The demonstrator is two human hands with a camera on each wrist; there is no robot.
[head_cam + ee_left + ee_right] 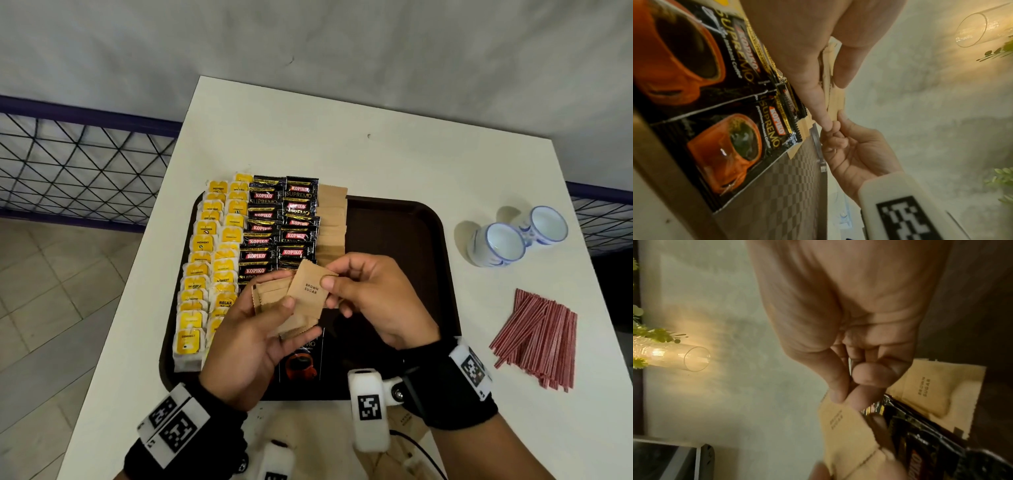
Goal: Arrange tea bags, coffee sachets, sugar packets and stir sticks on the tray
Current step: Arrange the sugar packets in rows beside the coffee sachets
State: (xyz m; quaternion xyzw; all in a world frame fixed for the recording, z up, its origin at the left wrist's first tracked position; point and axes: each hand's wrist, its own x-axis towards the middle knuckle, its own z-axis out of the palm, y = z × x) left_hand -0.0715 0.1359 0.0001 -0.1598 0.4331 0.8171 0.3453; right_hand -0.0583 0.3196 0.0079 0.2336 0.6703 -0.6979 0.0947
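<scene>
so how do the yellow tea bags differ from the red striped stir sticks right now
The yellow tea bags lie on the dark brown tray; the red striped stir sticks lie off it, on the white table. The tea bags overlap in two neat columns, while the stir sticks sit in one loose pile. The tea bags are flat squarish packets, the stir sticks thin straight rods. Neither is touched by a hand.

blk wristbands [455, 394], wht marker tags [472, 368]
</scene>
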